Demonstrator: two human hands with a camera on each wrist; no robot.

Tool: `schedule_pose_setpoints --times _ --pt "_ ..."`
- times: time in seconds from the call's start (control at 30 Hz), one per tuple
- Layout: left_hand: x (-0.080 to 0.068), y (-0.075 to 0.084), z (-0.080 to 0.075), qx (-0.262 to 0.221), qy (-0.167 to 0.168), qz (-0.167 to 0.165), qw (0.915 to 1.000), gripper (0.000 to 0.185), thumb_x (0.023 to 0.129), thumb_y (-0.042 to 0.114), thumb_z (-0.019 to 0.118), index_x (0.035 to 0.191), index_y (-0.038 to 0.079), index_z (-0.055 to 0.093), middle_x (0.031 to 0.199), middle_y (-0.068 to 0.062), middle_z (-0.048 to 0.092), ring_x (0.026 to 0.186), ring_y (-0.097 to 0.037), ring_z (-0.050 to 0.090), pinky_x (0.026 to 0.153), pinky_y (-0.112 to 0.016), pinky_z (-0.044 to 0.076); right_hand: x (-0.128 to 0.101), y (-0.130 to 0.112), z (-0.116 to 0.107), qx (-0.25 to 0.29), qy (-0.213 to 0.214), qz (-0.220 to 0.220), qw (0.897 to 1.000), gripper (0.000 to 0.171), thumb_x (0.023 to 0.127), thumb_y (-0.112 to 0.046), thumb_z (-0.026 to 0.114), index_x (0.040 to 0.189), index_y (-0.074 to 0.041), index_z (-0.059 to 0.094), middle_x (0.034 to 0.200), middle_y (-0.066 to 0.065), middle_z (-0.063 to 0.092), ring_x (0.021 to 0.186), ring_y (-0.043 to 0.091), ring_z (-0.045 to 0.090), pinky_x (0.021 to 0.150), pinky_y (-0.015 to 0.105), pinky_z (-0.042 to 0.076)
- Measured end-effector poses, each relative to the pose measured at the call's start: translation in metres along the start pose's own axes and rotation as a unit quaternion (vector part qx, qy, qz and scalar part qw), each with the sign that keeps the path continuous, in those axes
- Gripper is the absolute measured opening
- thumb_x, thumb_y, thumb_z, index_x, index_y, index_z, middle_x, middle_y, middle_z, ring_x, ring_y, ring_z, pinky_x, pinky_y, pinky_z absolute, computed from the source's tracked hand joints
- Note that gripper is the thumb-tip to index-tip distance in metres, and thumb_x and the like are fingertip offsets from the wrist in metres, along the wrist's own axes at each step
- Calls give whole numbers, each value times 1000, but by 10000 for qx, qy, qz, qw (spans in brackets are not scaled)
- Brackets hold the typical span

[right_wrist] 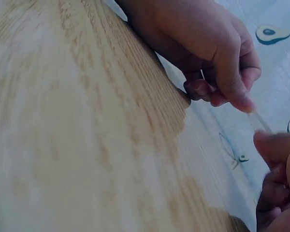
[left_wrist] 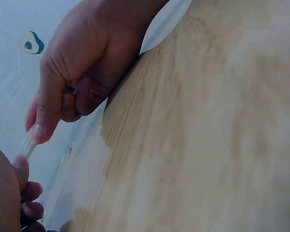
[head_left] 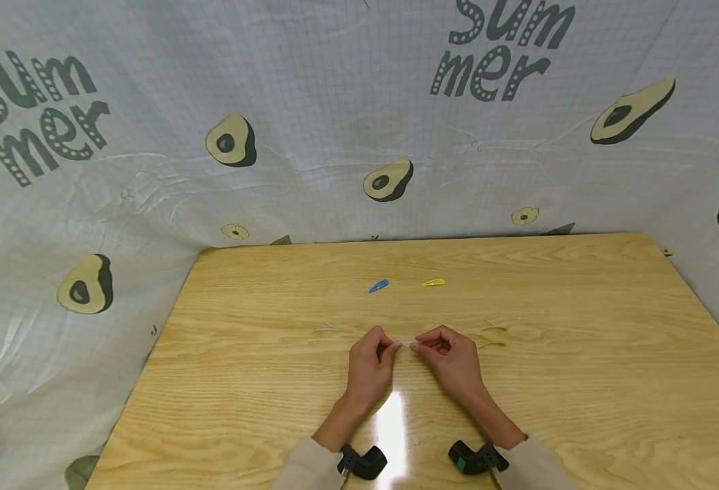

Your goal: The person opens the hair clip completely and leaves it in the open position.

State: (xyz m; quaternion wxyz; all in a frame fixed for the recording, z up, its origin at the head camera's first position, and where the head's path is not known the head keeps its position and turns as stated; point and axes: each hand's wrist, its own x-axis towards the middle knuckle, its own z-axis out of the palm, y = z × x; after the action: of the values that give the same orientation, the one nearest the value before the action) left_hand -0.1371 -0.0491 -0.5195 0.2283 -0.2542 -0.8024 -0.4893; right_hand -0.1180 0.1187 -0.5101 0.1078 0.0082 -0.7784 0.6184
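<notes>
Both hands pinch one small clear clip point(head_left: 406, 344) between thumb and forefinger: the left hand point(head_left: 368, 364) takes the left end, the right hand point(head_left: 454, 361) the right end, each grip clamped on the clip with the remaining fingers curled under. The clip is held between the two hands just above the bench point(head_left: 579, 381), near its front middle. In the left wrist view it shows as a pale, see-through strip point(left_wrist: 29, 145) running from one fingertip pinch to the other; the right wrist view shows the same strip point(right_wrist: 258, 121) bridging the gap. Its long axis lies left to right across the person, roughly level with the bench top; which end is the hinged one cannot be told. Judged from the layout, the work is at an early or middle stage: a blue clip point(head_left: 379, 286) and a yellow clip point(head_left: 433, 282) lie flat farther back, well apart from the hands, untouched. Faint pale items lie to the left point(head_left: 327, 329) and right point(head_left: 494, 337) of the hands; they are too indistinct to identify. Whether the held clip is snapped open or closed cannot be told.
</notes>
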Motion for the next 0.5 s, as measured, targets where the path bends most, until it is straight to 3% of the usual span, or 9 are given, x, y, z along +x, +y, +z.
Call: schedule_pose_setpoints --times 0.2,0.5 --pt "-3 -1 3 229 72 388 9990 27 82 -4 71 74 8 49 65 2 47 56 -3 42 49 -13 35 0 1 0 9 114 -18 9999 13 79 -21 80 83 -12 72 75 0 67 62 16 61 56 25 49" --pt "-2 0 2 99 17 112 9999 26 83 -3 71 74 9 50 65 3 49 55 -3 42 48 -13 34 0 2 1 154 133 91 9998 16 78 -24 81 83 -10 72 77 3 68 63 17 62 57 24 50"
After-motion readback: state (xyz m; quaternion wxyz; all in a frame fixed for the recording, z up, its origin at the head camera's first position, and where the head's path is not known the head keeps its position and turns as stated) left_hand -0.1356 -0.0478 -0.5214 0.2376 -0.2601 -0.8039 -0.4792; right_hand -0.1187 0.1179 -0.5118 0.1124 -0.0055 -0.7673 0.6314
